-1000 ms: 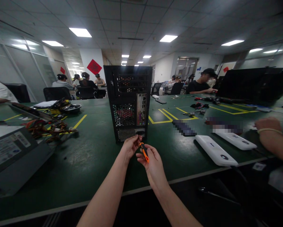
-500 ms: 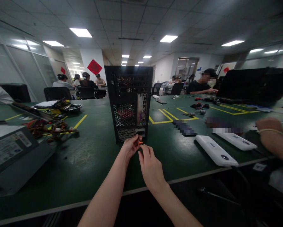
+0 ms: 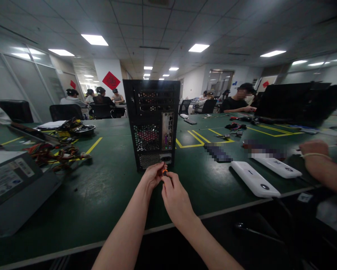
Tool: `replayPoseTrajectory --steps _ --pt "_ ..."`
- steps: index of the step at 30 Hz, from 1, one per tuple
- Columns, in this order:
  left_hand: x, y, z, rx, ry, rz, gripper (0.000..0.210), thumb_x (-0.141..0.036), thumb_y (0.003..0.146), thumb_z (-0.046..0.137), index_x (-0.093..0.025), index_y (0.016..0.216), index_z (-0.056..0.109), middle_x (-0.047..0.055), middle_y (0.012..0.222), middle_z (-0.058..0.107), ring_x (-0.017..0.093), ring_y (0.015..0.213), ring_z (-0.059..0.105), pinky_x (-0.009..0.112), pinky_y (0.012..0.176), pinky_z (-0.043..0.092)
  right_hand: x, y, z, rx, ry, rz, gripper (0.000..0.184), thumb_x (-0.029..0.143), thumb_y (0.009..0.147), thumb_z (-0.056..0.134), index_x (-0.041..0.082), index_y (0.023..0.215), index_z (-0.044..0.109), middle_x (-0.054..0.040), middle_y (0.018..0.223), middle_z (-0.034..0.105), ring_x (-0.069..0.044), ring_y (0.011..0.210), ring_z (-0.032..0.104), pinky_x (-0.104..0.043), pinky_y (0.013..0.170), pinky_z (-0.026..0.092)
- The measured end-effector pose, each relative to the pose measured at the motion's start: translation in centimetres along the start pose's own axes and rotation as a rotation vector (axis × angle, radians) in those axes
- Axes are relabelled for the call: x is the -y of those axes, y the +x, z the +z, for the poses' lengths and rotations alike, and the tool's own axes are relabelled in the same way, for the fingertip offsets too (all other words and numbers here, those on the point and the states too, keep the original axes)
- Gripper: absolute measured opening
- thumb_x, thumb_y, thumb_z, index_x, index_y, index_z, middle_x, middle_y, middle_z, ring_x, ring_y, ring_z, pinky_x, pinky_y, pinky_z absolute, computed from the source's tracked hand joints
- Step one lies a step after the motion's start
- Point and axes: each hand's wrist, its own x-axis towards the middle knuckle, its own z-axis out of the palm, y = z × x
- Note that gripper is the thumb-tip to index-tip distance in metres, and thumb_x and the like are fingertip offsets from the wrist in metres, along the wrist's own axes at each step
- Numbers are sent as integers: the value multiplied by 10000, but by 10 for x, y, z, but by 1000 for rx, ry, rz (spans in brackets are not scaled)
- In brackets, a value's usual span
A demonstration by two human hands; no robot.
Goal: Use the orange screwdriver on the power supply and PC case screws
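A black computer tower (image 3: pixel 154 120) stands upright on the green table, its back panel with ports and vent holes facing me. My right hand (image 3: pixel 176 198) is closed on a small orange-and-black screwdriver (image 3: pixel 165 172), most of which the fingers hide. Just left of it, my left hand (image 3: pixel 151 175) pinches its fingers together at the lower edge of the tower, below the power socket (image 3: pixel 166 159). Whatever lies between those left fingertips is too small to make out. Both hands nearly touch at the fingertips.
At left lie a grey power supply (image 3: pixel 11 180) and tangled cables (image 3: pixel 56 152). To the right are two white power banks (image 3: pixel 254 179) and a blurred dark phone (image 3: pixel 217 153). A co-worker's arm (image 3: pixel 317 157) reaches in at far right. Black monitors (image 3: pixel 286 99) stand behind.
My view has shifted slightly, so most things sit a little further left. My hands keep nearly the same pose at the tower's bottom. Part of another hand now shows at the right edge.
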Motion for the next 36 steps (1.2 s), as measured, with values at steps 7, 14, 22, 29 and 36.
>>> replayPoseTrajectory --steps 7,14,22,29,36 --pt "1 -3 -3 124 -5 -44 76 -157 704 589 -91 737 603 38 654 614 69 502 542 176 480 448 -4 8 -6 -50 -125 105 223 263 864 333 158 947 511 -64 858 519 -123 621 586 -206 455 460" --pt "-2 -2 -2 58 5 -27 28 -94 697 579 -87 671 586 38 626 607 74 515 553 169 479 452 1 0 -5 7 1 51 294 165 798 386 130 1086 434 -144 1115 454 -195 890 561 -323 699 498" --pt "1 -3 -3 86 22 -49 70 -159 683 612 -96 699 587 23 618 592 66 472 522 167 421 420 -7 0 -1 1 -88 101 229 231 860 332 154 1000 497 -86 892 560 -152 677 599 -244 530 484" --pt "-2 -3 -3 58 25 -43 28 -105 707 574 -89 695 593 31 614 596 67 511 544 162 483 443 3 -2 -5 16 -14 77 277 235 818 387 143 1074 436 -139 1096 477 -195 836 583 -332 651 502" --pt "0 -1 -2 32 48 -21 71 -122 677 612 -93 631 568 13 548 568 52 450 501 152 432 407 -2 -4 6 28 -120 102 241 191 847 326 133 1025 477 -94 870 559 -169 666 595 -273 530 479"
